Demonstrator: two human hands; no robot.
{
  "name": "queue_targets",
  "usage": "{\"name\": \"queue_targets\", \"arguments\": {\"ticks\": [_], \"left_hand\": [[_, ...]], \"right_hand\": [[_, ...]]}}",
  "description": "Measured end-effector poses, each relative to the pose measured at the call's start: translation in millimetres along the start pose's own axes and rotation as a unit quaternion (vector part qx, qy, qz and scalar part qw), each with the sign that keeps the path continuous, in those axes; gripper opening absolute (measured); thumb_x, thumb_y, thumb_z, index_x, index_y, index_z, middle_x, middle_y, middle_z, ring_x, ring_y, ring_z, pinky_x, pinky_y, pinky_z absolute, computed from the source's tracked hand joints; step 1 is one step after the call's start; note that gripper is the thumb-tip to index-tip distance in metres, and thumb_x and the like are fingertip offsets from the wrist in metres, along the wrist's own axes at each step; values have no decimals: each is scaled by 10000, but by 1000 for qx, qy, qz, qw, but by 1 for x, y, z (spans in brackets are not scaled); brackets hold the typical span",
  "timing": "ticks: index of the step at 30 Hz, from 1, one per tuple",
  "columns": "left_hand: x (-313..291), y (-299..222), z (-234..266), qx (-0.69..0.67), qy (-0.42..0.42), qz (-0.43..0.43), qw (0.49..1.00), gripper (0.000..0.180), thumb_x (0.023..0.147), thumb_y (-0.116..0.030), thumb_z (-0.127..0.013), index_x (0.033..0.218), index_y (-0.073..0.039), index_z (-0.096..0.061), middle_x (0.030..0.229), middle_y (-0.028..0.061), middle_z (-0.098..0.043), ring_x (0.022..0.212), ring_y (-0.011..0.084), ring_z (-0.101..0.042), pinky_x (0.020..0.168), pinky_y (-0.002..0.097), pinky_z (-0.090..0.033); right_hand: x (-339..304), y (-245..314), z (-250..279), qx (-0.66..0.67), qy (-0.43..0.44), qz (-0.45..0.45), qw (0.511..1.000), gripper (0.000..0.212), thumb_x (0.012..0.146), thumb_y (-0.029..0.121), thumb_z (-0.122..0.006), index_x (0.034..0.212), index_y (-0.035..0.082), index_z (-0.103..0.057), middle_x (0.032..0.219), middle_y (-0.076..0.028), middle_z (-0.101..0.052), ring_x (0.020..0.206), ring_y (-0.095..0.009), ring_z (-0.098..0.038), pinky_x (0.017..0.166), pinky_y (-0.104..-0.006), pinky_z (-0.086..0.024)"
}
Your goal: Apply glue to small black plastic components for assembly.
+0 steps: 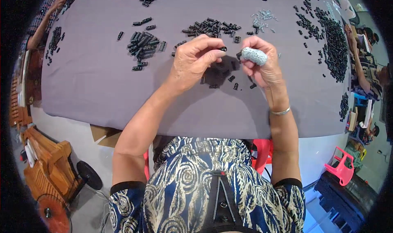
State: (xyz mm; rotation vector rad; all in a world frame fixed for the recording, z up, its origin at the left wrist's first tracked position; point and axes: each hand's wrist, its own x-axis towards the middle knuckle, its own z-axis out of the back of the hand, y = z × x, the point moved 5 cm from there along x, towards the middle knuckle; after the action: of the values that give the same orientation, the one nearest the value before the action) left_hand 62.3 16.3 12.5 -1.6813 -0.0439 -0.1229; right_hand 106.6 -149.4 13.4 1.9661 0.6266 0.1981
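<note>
Two hands (192, 63) (262, 63), small black cylinder (223, 49).

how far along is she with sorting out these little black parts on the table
Done, it seems: a heap of longer black pieces lies to the left. In hand: the left hand pinches one small black part, and the right hand, thumb in a grey cot, holds another. Left: loose parts under the hands, a black pile and small silver pieces beyond.
</note>
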Motion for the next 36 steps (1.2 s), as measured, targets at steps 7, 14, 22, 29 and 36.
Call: {"name": "queue_targets", "arguments": {"ticks": [7,14,22,29,36], "left_hand": [[-3,3,-5,17,22,-17,999,139,832,-26,-633,960,31,-634,825,25,-565,729,84,-587,656,212,-473],[-4,3,-8,7,22,-22,999,138,835,-31,-631,962,23,-636,819,17,-561,692,67,-562,603,202,-463],[-4,3,-11,51,0,-41,998,174,832,-20,-627,1000,27,-631,810,35,-561,641,79,-556,547,210,-461],[-4,8,-8,76,8,-45,996,184,834,-16,-638,1014,23,-636,857,22,-558,680,67,-536,579,192,-459],[-5,9,-10,29,5,16,999,172,807,-39,-660,962,31,-638,811,26,-566,664,70,-550,590,210,-465]], "right_hand": [[-2,-7,-11,45,24,-8,999,117,843,115,-644,892,26,-586,724,-57,-609,511,-57,-530,400,-205,-424],[-2,-7,-11,21,12,6,1000,107,842,104,-645,886,28,-584,733,-55,-605,522,-52,-535,394,-192,-436],[-2,-3,-10,-110,-19,25,993,98,833,37,-636,913,3,-590,712,-29,-575,522,-46,-530,384,-187,-440],[-4,3,-14,-218,-29,57,974,83,832,9,-609,915,3,-611,745,-10,-586,507,-32,-512,410,-170,-409],[-7,5,-15,-250,-27,75,965,75,829,25,-619,904,23,-618,751,21,-577,495,-10,-474,402,-162,-353]]}}
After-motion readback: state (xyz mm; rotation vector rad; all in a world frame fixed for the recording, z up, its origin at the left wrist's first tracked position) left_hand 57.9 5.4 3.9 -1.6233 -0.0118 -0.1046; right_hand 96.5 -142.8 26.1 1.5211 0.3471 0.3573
